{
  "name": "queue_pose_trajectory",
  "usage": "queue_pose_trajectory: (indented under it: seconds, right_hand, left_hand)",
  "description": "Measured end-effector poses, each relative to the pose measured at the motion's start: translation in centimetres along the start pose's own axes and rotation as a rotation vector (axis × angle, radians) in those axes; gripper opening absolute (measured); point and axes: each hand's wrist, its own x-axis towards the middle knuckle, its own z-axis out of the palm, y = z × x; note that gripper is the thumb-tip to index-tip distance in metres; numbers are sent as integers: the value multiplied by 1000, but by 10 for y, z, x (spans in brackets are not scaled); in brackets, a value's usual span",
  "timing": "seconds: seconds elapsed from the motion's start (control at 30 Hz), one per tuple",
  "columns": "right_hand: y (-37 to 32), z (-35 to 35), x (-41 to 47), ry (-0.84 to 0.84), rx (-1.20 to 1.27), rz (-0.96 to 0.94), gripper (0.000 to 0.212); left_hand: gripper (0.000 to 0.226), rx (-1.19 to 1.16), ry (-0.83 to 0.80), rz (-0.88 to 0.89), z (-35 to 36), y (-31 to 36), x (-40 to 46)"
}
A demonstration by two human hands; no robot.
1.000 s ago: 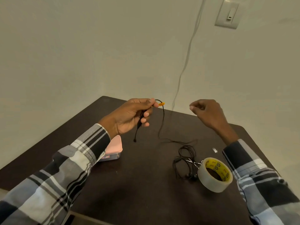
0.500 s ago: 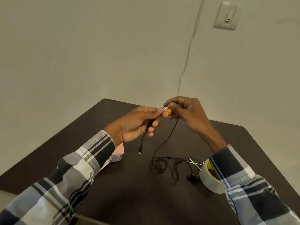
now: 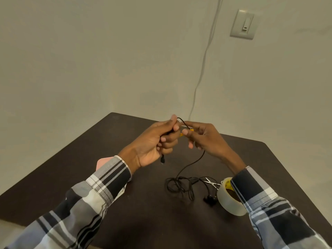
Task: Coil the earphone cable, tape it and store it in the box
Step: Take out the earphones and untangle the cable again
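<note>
Head view: at the middle of the frame your left hand [image 3: 154, 141] is curled around the plug end of the earphone cable [image 3: 190, 164], with the plug hanging just below your palm. Your right hand [image 3: 203, 137] sits right beside it and pinches the same cable at a small orange piece [image 3: 186, 131], so the two hands are close together with a short arch of cable between them.

From your right hand the cable drops to the dark table [image 3: 125, 221] and ends in a loose tangle at lower centre, with the earbuds [image 3: 210, 199] lying just beside the roll of tape [image 3: 230, 203]. Small scissors [image 3: 211, 183] lie between the tangle and the roll. A pink box [image 3: 102, 162] shows only as a corner behind your left sleeve, at middle left.

The cable looks thin, very light and limp, so it will likely sag and spring out of any loop you do not pin. Hold each turn between thumb and finger near the plug, and feed the slack gently, since the tangle may snag. The earbud joints seem the delicate part; avoid tugging there.
</note>
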Motion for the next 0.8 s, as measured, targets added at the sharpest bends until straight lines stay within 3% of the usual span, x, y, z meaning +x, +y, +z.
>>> queue_pose_trajectory:
  seconds: [0.13,0.23,0.37,0.47,0.6,0.8]
  right_hand:
    - [4,16,-9,-42,142,-20,22]
    - [12,31,-17,-40,273,-1,30]
    - [17,51,-28,83,446,52,32]
    - [19,60,-30,117,303,60,23]
    - [13,67,-33,-3,63,3,22]
    - [-5,62,-45,-100,-238,-114,22]
  left_hand:
    - [36,-125,32,110,-2,16,1]
    - [38,-235,119,208,-7,32,4]
    - [39,-333,205,315,-17,46,8]
    - [40,-360,242,353,-21,48,10]
    - [37,-272,299,374,-21,42,17]
    - [28,269,411,382,-22,21,22]
